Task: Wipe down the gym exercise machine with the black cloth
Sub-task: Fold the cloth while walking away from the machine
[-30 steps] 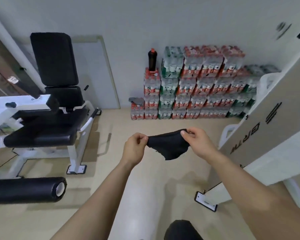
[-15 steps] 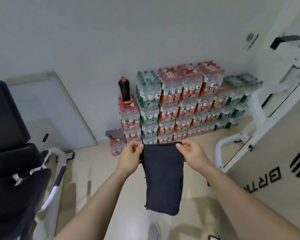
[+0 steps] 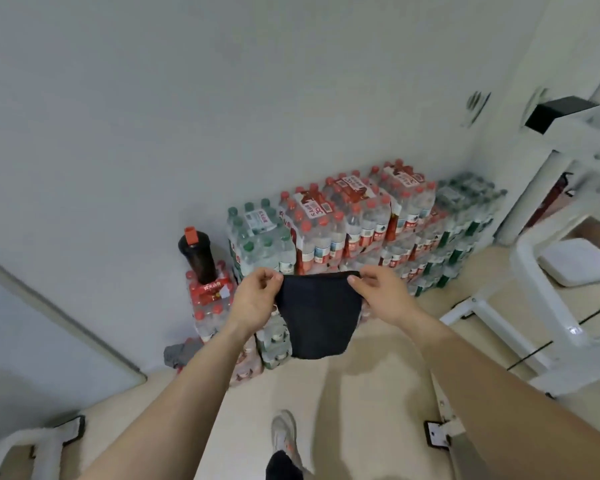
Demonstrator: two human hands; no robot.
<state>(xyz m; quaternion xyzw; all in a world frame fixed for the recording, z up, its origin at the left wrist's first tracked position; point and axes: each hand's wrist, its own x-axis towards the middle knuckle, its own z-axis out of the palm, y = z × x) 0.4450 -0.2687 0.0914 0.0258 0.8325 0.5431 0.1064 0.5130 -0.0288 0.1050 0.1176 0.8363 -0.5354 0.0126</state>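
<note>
The black cloth (image 3: 317,317) hangs in front of me at chest height, stretched between both hands. My left hand (image 3: 255,299) pinches its top left corner and my right hand (image 3: 383,297) pinches its top right corner. The cloth is folded short, its lower edge curling under. A white gym machine frame (image 3: 551,282) stands at the right, with a black cap (image 3: 556,112) on its upper bar. Only a white foot (image 3: 45,445) of the other machine shows at the bottom left.
Shrink-wrapped packs of water bottles (image 3: 357,223) are stacked against the white wall ahead. A dark shaker bottle with a red lid (image 3: 196,254) stands on the left stack. A leaning grey board (image 3: 35,341) is at the left. My shoe (image 3: 284,434) is on the beige floor.
The view has tilted up and turned right, so the black bench has left the frame. The cloth, hanging long half a second ago, now hangs shorter. Both hands still hold its top corners.
</note>
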